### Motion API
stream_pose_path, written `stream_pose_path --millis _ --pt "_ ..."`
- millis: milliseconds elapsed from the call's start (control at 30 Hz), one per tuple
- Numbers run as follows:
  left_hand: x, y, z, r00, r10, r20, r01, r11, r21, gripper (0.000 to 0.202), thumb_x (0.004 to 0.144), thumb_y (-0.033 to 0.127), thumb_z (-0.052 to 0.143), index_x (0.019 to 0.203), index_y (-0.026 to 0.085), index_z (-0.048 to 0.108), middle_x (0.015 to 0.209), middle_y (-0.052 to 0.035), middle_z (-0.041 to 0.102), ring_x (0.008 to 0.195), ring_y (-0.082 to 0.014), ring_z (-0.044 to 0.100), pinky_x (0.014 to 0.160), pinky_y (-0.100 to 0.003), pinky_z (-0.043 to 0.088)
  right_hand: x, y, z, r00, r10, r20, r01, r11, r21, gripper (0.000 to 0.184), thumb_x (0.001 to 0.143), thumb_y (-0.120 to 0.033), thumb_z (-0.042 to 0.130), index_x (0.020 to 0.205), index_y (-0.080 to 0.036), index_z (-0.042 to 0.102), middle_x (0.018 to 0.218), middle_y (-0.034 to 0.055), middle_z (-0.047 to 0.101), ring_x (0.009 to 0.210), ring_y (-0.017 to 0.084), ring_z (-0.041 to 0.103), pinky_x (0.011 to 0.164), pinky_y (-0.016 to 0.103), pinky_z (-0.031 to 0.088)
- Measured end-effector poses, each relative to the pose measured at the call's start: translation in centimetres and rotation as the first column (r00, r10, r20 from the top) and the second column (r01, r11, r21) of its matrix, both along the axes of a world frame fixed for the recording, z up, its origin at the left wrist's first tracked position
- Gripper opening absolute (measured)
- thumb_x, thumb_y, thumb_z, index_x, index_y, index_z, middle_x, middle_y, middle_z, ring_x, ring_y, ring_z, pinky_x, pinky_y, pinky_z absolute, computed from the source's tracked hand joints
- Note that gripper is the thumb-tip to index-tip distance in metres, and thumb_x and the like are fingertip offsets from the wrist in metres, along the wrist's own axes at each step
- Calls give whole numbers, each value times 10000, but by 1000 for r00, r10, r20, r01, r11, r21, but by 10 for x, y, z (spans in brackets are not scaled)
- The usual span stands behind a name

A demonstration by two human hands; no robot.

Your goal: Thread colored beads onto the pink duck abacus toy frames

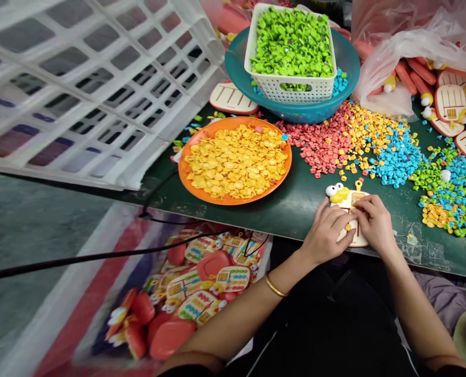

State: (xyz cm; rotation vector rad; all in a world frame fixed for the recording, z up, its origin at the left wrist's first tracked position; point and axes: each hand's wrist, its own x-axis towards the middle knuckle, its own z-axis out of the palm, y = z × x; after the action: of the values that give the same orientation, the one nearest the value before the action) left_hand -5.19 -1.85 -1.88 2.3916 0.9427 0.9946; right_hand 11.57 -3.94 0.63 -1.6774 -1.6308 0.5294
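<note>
The table [306, 196] is dark green, and its top is scuffed near the front edge, where clear tape [425, 246] is stuck. On it stand an orange plate [233, 201] and, behind, a blue basin [296, 111]. A white panel [233, 98] lies beside the basin. To the right are spread red pieces [319, 146], yellow pieces [368, 123], blue pieces [398, 159] and green pieces [427, 175], partly mixed. A toy [348, 199] is at the front edge.

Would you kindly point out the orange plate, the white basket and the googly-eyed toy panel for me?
Orange plate [184, 175], head view: on its left rim.
White basket [265, 87], head view: on its front wall.
Googly-eyed toy panel [339, 196], head view: on its yellow mouth.
</note>
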Motion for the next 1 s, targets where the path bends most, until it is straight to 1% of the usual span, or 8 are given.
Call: stream_pose_path --millis 167,267,367,467,567,667,833,1000 --pt "1 3 1 1000 15 -17 -16 997 -75 409 883 380 589 1229 171 522 1142 -122 622 1126 -277 558 1061 -485 420 8 40 7 993 104 -59 -109 991 -78 135 866 -248 618 783 -233 723 820 37 655 799 190 635 757 313 510" --pt "1 3 4 997 -1 -80 -6 995 -95 463 895 376 572 1307 174 510 1243 -134 608 1183 -293 526 1042 -475 397 1 82 11 997 19 73 -16 999 -46 107 850 -254 632 827 -219 730 863 63 684 805 209 623 785 345 496" --pt "1 3 8 984 -52 -172 35 994 -101 466 921 352 542 1373 239 514 1361 -93 587 1233 -301 495 1050 -495 346 -3 103 15 981 39 190 -22 996 -88 108 843 -254 633 829 -207 730 857 80 702 824 230 621 800 368 482" --pt "1 3 9 981 -48 -186 27 993 -112 432 916 342 545 1341 262 563 1333 -79 606 1213 -299 504 1050 -496 334 13 85 19 997 7 79 -3 998 -60 121 845 -261 625 818 -210 732 870 68 725 842 223 638 814 361 485" --pt "2 3 7 989 -17 -147 -1 993 -120 433 897 363 561 1295 193 587 1256 -123 606 1174 -301 519 1017 -466 379 36 50 16 989 -101 -107 90 990 -106 160 843 -334 637 851 -210 739 873 51 734 791 209 652 755 343 507" --pt "3 3 5 993 5 -119 -21 991 -132 399 885 371 573 1224 161 593 1208 -135 594 1145 -302 527 995 -452 406 43 25 5 988 -133 -78 127 989 -77 190 871 -328 601 861 -206 746 883 62 699 816 209 646 754 344 519" --pt "4 2 4 995 30 -99 -43 991 -129 364 870 396 604 1146 162 571 1182 -134 589 1116 -304 530 975 -459 421 29 2 -9 991 -10 135 -2 996 90 243 938 -243 504 957 -231 745 953 81 639 911 214 626 820 366 531" --pt "4 4 3 996 24 -87 -34 991 -126 349 875 431 604 1098 168 547 1170 -132 593 1105 -301 530 962 -457 428 13 -9 -7 993 116 32 -118 988 98 278 951 -187 474 1048 -264 723 999 75 684 953 205 655 843 355 548"
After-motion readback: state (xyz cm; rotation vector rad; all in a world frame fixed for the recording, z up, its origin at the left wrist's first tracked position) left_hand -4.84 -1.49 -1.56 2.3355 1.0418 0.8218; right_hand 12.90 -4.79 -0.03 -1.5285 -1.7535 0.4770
